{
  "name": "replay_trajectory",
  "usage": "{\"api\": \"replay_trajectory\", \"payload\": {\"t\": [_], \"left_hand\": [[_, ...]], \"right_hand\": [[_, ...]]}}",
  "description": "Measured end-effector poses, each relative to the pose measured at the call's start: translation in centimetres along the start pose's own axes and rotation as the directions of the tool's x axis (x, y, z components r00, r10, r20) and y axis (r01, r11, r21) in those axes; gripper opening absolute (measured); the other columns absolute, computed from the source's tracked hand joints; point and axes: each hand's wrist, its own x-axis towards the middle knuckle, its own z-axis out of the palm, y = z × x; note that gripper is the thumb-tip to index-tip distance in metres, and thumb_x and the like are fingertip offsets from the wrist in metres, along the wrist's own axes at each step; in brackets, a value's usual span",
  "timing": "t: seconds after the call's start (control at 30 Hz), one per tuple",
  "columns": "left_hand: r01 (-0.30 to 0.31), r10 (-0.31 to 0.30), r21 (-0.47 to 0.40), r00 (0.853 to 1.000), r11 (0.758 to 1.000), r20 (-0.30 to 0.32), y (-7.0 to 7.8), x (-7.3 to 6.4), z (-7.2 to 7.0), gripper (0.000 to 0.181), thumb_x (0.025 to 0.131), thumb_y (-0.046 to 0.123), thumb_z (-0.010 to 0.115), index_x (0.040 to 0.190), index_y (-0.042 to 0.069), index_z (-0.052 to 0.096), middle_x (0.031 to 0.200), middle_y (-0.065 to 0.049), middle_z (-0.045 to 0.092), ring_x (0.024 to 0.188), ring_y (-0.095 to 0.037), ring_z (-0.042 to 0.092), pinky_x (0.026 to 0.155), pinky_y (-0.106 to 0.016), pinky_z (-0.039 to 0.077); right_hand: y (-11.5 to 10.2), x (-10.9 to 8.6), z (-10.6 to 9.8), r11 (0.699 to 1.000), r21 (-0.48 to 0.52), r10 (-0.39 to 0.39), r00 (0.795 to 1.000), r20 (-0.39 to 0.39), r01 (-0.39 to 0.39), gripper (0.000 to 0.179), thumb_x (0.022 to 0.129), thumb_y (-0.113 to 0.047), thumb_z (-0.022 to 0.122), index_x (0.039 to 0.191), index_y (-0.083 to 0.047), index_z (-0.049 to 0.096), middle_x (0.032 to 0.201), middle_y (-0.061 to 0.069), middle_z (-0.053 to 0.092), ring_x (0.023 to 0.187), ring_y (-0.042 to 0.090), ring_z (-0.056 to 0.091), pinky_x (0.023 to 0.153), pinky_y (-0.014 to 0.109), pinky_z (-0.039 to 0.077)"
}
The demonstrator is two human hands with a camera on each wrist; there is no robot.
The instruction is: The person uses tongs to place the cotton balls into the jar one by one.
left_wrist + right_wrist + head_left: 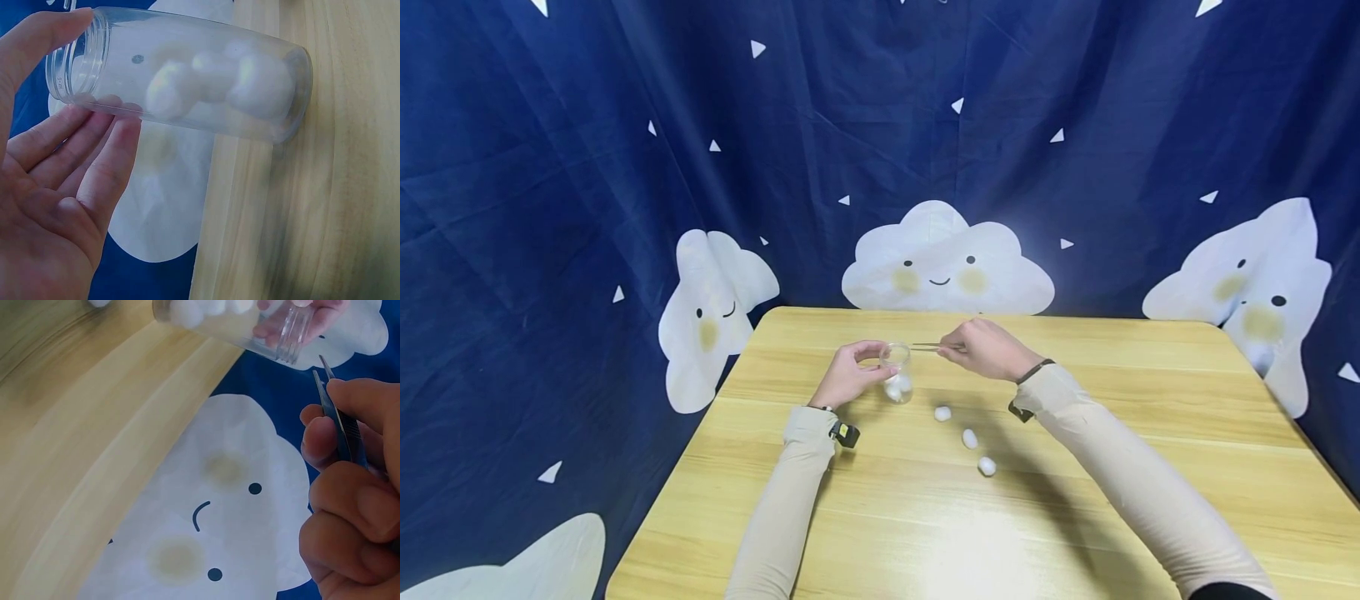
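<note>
A clear jar (896,379) with an open mouth is upright or nearly so, several cotton balls (262,87) lying at its bottom. My left hand (850,374) holds it near the rim, thumb on one side and fingers on the other. Whether its base touches the table cannot be told. To the right of the mouth, my right hand (988,348) pinches a pair of metal tweezers (340,425). Their tips point at the jar's rim and stand a little apart, nothing between them.
Three loose cotton balls, a near one (987,466), a middle one (970,438) and a far one (942,413), lie in a slanting row on the wooden table (865,508). A blue curtain (880,150) with white clouds hangs behind the table.
</note>
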Motion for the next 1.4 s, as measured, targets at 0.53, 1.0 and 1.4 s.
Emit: {"api": "replay_trajectory", "payload": {"t": [0.53, 1.0, 1.4], "left_hand": [[-0.003, 0.004, -0.058, 1.0, 0.998, 0.019, -0.1, 0.1, -0.1, 0.052, 0.083, 0.025, 0.089, 0.129, 0.011, 0.069, 0.129, -0.007, 0.071, 0.128, -0.027, 0.065, 0.099, -0.032, 0.062], [0.013, -0.013, -0.007, 1.0, 1.0, 0.013, -0.3, 0.1, -0.2, 0.055, 0.082, 0.034, 0.089, 0.131, 0.015, 0.069, 0.131, -0.004, 0.072, 0.13, -0.026, 0.064, 0.106, -0.041, 0.058], [0.006, -0.005, -0.009, 1.0, 1.0, 0.015, -0.2, 0.0, -0.1, 0.053, 0.082, 0.033, 0.089, 0.129, 0.016, 0.07, 0.129, -0.003, 0.073, 0.129, -0.026, 0.065, 0.105, -0.04, 0.059]], "right_hand": [[0.9, -2.4, 0.5, 0.994, 0.078, 0.074, 0.997, 0.006, -0.074, 0.042, 0.101, -0.016, 0.063, 0.065, -0.022, 0.042, 0.059, -0.012, 0.028, 0.053, 0.001, 0.028, 0.053, 0.019, 0.026], [2.1, -5.2, 1.6, 0.99, 0.088, 0.114, 0.994, 0.004, -0.114, 0.045, 0.102, -0.016, 0.063, 0.065, -0.019, 0.036, 0.061, -0.011, 0.023, 0.054, -0.001, 0.023, 0.054, 0.018, 0.021], [2.7, -6.9, 3.0, 0.987, 0.105, 0.12, 0.993, 0.015, -0.121, 0.043, 0.101, -0.016, 0.063, 0.066, -0.021, 0.038, 0.061, -0.013, 0.023, 0.053, -0.003, 0.025, 0.052, 0.016, 0.022]]}}
